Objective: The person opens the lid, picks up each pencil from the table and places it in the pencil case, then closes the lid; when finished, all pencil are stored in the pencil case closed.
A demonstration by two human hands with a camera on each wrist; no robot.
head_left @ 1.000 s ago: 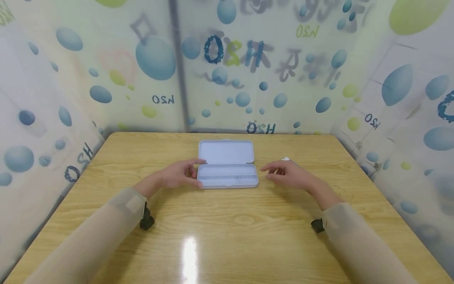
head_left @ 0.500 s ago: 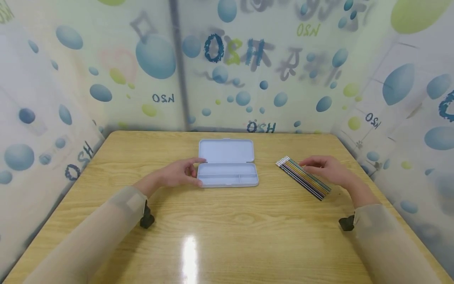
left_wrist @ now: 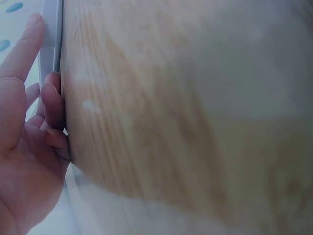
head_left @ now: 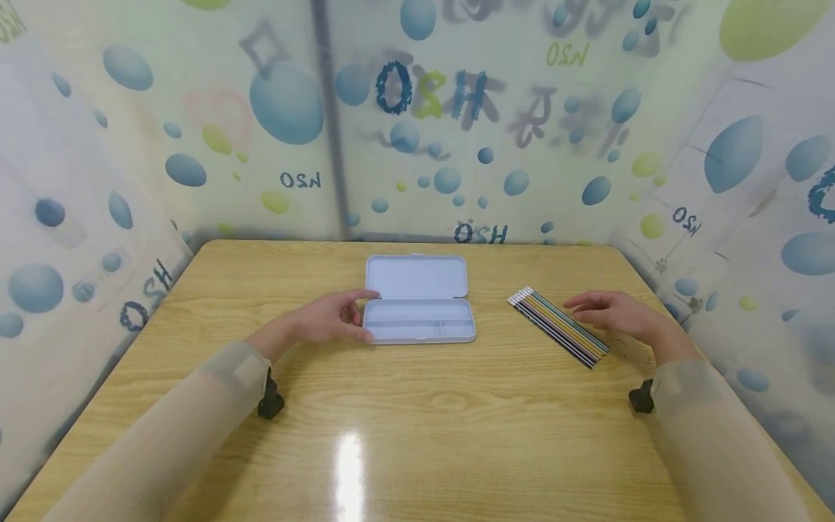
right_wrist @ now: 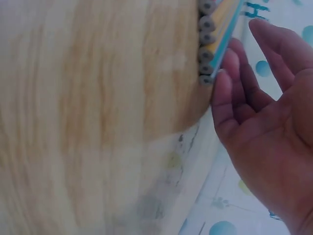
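Note:
In the head view, my left hand [head_left: 324, 317] is at the left end of an open pale-blue pencil case [head_left: 420, 346]. Thumb and index finger grip its base across the front corner and hinge side; the other fingers are curled. The case's lid [head_left: 416, 277] lies back, and its compartments hold nothing. To the right, a flat row of several pencils [head_left: 557, 326] lies slanted on the table. My right hand [head_left: 616, 317] hovers by the row's right side with loosely bent fingers, holding nothing. In the right wrist view, pencil ends [right_wrist: 207, 39] lie beside its fingers.
All of this is on a wooden table [head_left: 417, 428] with light glare near its front. Printed walls [head_left: 417, 145] with blue and green dots enclose the table's back and both sides.
My right hand has moved right, from beside the case to the far side of the pencils, uncovering the row. My left hand and the case stay in place.

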